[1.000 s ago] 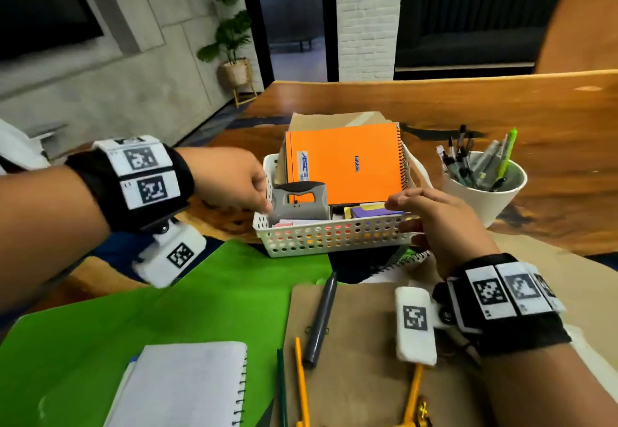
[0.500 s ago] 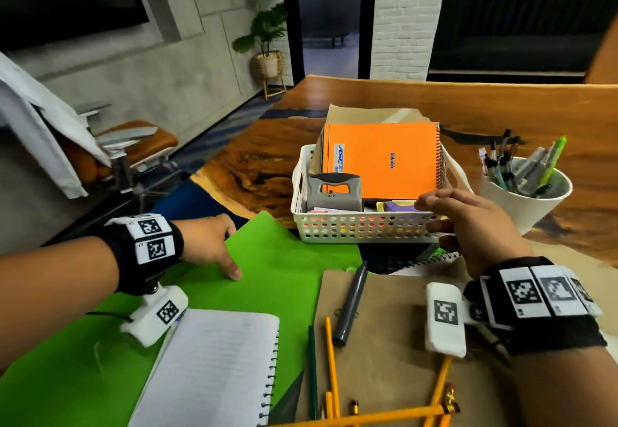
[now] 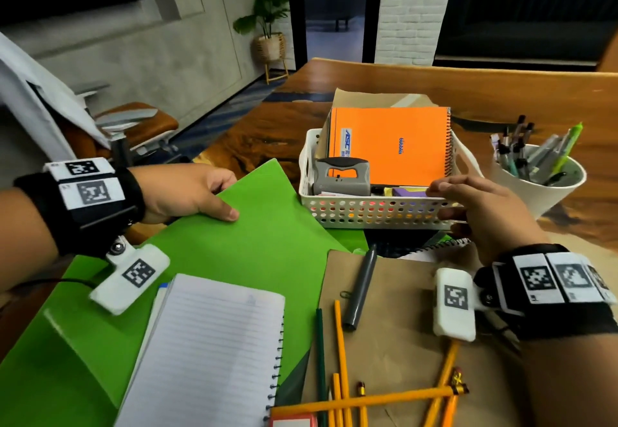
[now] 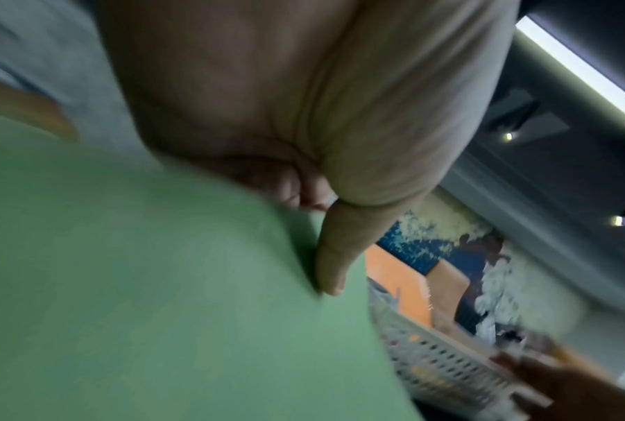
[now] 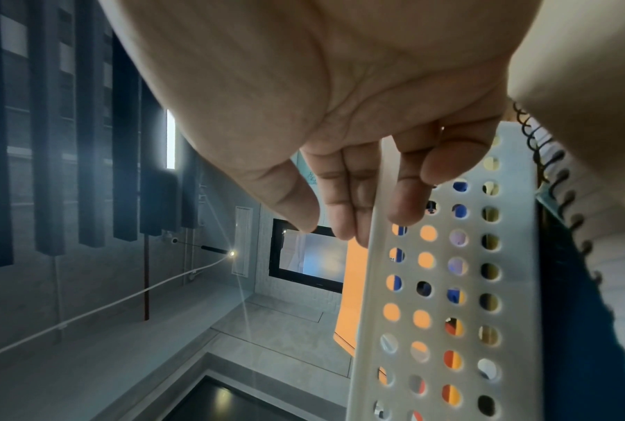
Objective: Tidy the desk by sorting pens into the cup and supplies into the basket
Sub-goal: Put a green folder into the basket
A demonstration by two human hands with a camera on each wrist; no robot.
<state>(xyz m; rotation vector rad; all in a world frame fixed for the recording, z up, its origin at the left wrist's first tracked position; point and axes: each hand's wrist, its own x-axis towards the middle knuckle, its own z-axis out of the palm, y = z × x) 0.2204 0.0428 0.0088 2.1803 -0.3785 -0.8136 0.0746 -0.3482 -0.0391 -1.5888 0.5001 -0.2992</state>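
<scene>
My left hand (image 3: 219, 197) grips the far left edge of a green folder (image 3: 267, 246), thumb on top and fingers underneath; that edge is raised off the desk. The left wrist view shows the thumb (image 4: 330, 273) pressing on the green folder (image 4: 159, 299). My right hand (image 3: 446, 200) pinches the near right rim of the white perforated basket (image 3: 368, 215), fingers inside and thumb outside, as the right wrist view confirms on the basket (image 5: 447, 284). The basket holds an orange notebook (image 3: 391, 145) and a grey hole punch (image 3: 341, 175). A white cup (image 3: 548, 189) of pens stands at the right.
A lined spiral notebook (image 3: 207, 353) lies on the folder's near part. A brown pad (image 3: 394, 336) carries a grey marker (image 3: 359, 287), a green pencil (image 3: 320, 346) and several yellow pencils (image 3: 364, 401). Another spiral notebook (image 3: 434, 249) sits under the basket. A chair (image 3: 133, 125) stands at the left.
My left hand left the basket, dropped to the green folder, and now grips its far edge, which has risen. The right hand has stayed on the basket rim.
</scene>
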